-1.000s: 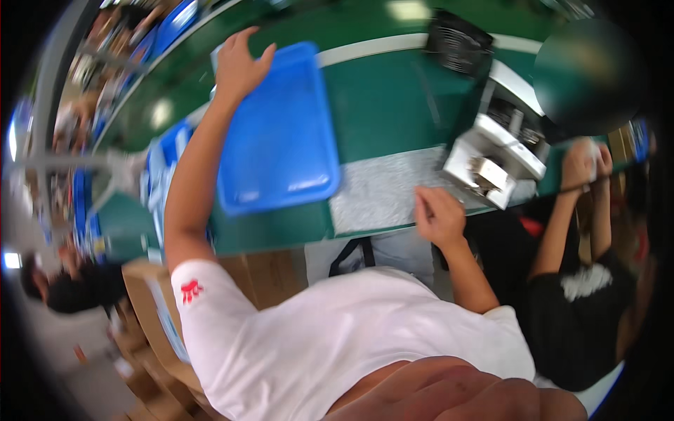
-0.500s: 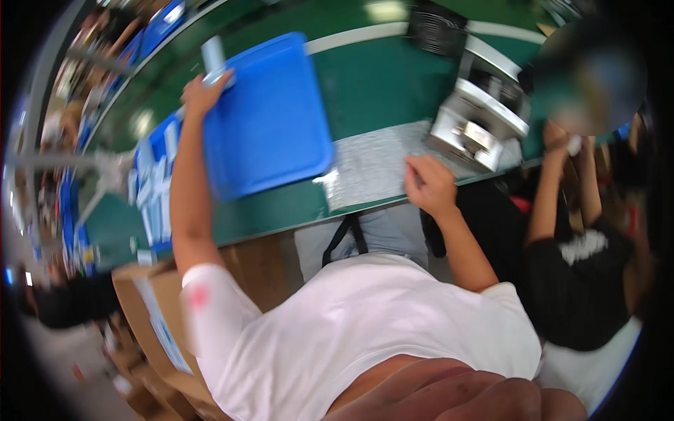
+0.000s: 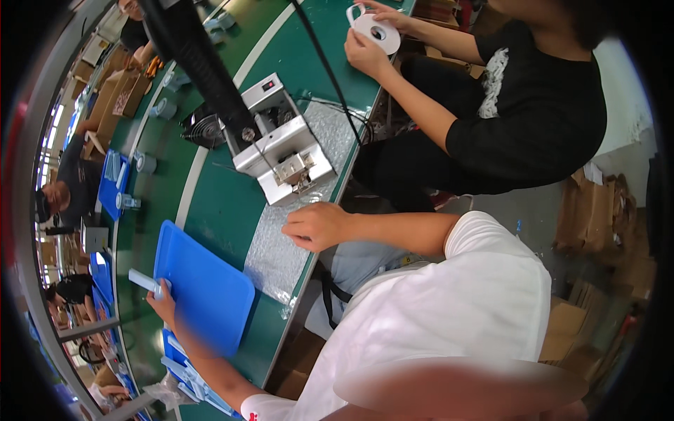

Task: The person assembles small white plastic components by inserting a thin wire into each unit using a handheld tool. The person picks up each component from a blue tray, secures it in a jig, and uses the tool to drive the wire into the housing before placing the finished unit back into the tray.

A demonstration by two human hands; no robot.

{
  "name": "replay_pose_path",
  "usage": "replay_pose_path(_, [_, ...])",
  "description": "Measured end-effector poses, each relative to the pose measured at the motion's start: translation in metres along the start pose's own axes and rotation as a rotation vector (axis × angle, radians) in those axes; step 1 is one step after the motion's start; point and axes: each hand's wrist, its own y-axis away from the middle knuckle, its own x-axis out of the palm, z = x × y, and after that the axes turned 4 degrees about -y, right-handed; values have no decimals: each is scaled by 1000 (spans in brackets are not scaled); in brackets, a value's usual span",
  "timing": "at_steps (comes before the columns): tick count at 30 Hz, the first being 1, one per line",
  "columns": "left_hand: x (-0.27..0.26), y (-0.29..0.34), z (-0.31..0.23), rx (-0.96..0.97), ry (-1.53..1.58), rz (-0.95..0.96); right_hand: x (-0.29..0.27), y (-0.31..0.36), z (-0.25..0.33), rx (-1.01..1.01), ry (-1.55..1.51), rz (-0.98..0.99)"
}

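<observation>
My left hand (image 3: 163, 303) grips a light-blue plastic piece (image 3: 142, 280), long and narrow, at the outer edge of a blue tray (image 3: 203, 284). The tray's visible surface holds nothing. My right hand (image 3: 317, 226) is loosely closed above a sheet of bubble wrap (image 3: 277, 256); no object shows in its fingers. Just beyond that hand stands a silver metal machine (image 3: 284, 151) with a small metal fixture (image 3: 293, 170) on its near side. Under my left forearm lie several more light-blue pieces (image 3: 193, 379) in another blue tray, partly hidden.
At my right, a co-worker in black handles a white tape roll (image 3: 378, 34). A dark arm (image 3: 203, 67) and a cable (image 3: 326, 70) cross above the green table (image 3: 210, 189). Light-blue cup-shaped parts (image 3: 145, 163) line the far strip. Cardboard boxes (image 3: 565, 326) stand at right.
The whole view has turned, so the machine and the co-worker show more fully. My left hand still holds the light-blue piece by the tray; my right hand remains loosely curled over the bubble wrap.
</observation>
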Motion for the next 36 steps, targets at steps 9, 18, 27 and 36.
replay_pose_path(9, [-39,12,-11,-233,192,-126,2,-3,0,-16,-40,-11])
replay_pose_path(18, [-80,161,-186,-55,882,193,-24,-27,33,173,-483,54])
replay_pose_path(27, [4,241,-346,-176,1345,401,-55,-48,63,187,-561,-58])
replay_pose_path(36, [42,253,-362,-100,1121,121,-125,-97,27,-107,-122,-698])
